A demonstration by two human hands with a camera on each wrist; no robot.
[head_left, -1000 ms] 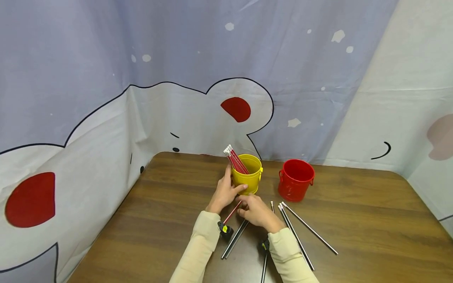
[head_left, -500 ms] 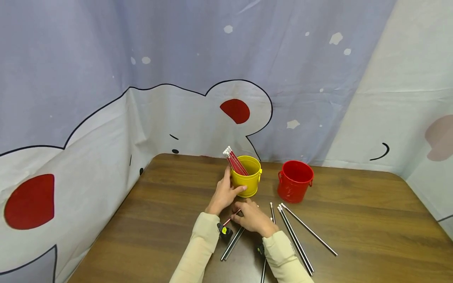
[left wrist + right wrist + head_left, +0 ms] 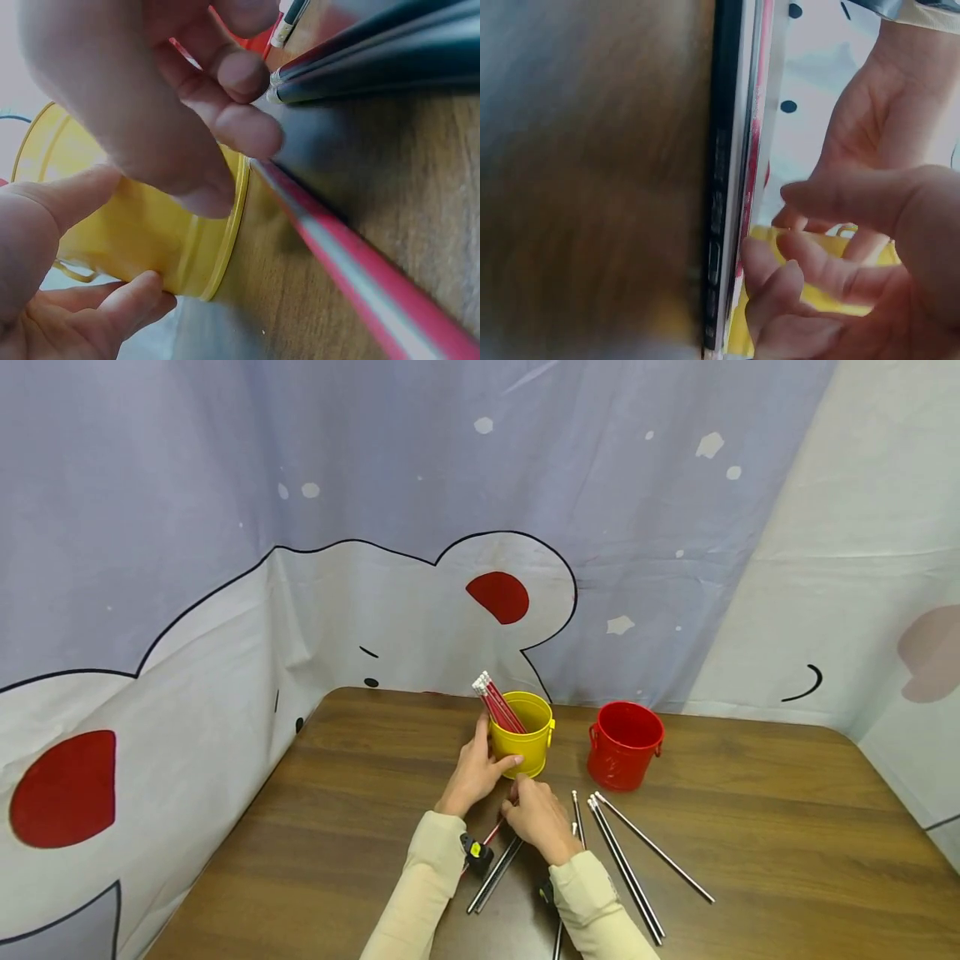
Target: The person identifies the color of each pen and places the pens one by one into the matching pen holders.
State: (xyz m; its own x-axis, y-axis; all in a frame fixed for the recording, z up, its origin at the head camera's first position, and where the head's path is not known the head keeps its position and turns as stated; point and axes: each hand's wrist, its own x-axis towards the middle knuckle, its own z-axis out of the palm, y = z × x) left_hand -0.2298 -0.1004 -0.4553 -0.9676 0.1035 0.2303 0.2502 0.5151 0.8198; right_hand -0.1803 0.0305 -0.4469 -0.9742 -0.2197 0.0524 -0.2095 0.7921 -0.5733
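Observation:
My left hand (image 3: pixel 474 774) grips the side of a small yellow bucket (image 3: pixel 527 750), thumb across its front. Several red striped pencils (image 3: pixel 504 710) lean inside it, white eraser ends up. One more red pencil (image 3: pixel 352 266) lies on the table, its far end right at the bucket's base. Over that end is my right hand (image 3: pixel 538 818), fingers bent. The right wrist view shows its thumb and fingertips (image 3: pixel 784 244) apart, the fingertips close beside the pencil. Just right of the red pencil lie two dark pencils (image 3: pixel 497 878), partly under my right hand.
A red bucket (image 3: pixel 624 762) stands right of the yellow one. Loose dark pencils (image 3: pixel 626 870) lie to the right of my right forearm, with a single one (image 3: pixel 660 848) slanting farther right. A printed curtain (image 3: pixel 420 602) hangs behind the wooden table (image 3: pixel 787 835).
My right hand first drew back a little from the yellow bucket, then shifted slightly over the red pencil's far end. My left hand stays on the bucket.

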